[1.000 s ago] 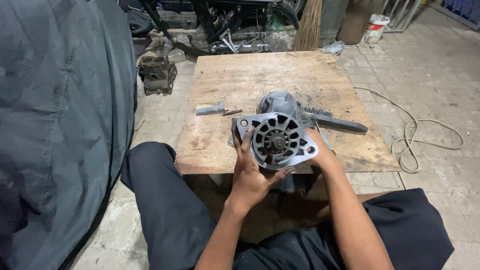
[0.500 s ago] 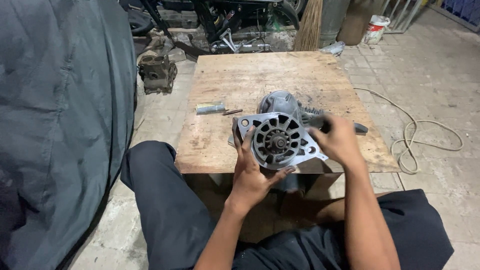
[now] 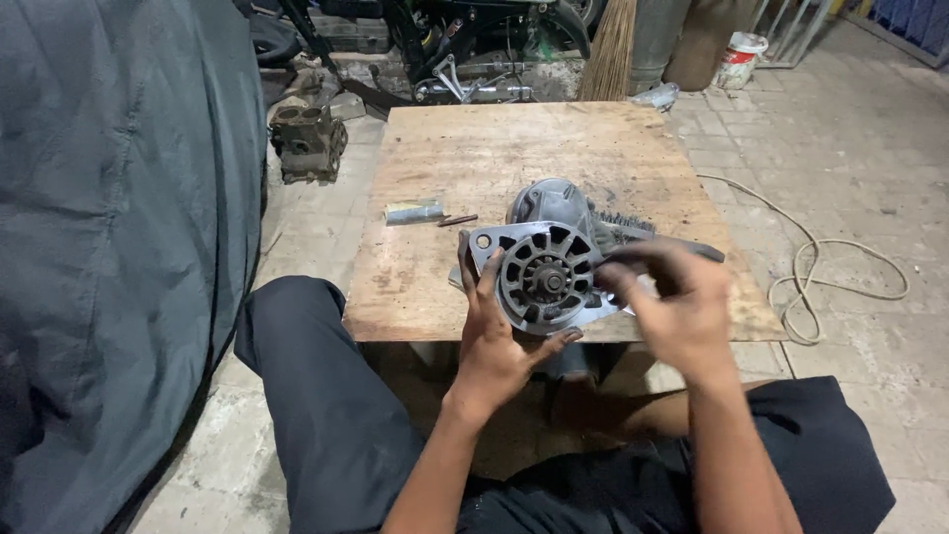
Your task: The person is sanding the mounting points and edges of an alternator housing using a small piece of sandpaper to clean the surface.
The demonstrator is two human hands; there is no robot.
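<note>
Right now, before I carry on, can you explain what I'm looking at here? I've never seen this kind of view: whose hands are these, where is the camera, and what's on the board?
The single view comes from a camera worn on the person's head, looking down, so the two bare hands are the wearer's own. The left hand grips a round grey metal motor part with slots around a centre hub, propped at the near edge of a low wooden board. The right hand is beside the part, blurred, holding a dark slim tool; I cannot tell what kind. A small grey piece lies farther back on the board, and a pale cord lies on the paved floor.
</note>
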